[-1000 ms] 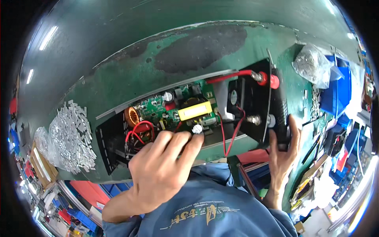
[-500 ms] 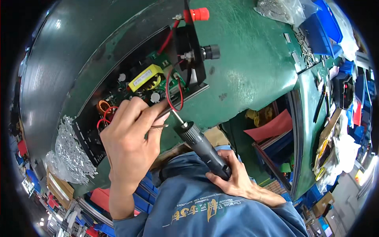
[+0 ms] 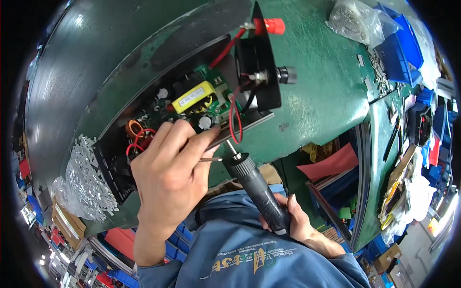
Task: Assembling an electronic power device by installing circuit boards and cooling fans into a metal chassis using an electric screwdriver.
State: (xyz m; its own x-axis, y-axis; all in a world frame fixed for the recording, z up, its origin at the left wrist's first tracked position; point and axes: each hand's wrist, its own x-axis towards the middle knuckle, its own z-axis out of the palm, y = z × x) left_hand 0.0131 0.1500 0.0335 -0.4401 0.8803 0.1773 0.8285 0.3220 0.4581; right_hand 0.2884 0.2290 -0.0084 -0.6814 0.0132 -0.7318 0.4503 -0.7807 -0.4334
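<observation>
A black metal case lies tilted on the green bench, its inside facing up. Within it are a green circuit board, a yellow-wrapped transformer, a copper coil and red wires. Its right end panel bears a red terminal post and a black terminal post. My left hand is closed on the near side wall, fingertips inside; a thin brown rod sticks out between its fingers. My right hand grips the rear of a black electric screwdriver, whose bit points up at the near wall; contact is unclear.
Small silvery metal pieces are heaped on plastic at left. Blue bins, a plastic bag and scattered metal parts sit at the far right. An open recess with a red sheet lies below the bench edge.
The case, both hands and the screwdriver appear farther right and slightly lower in the picture. The bit remains by the near wall. My right thumb has shifted on the screwdriver's rear.
</observation>
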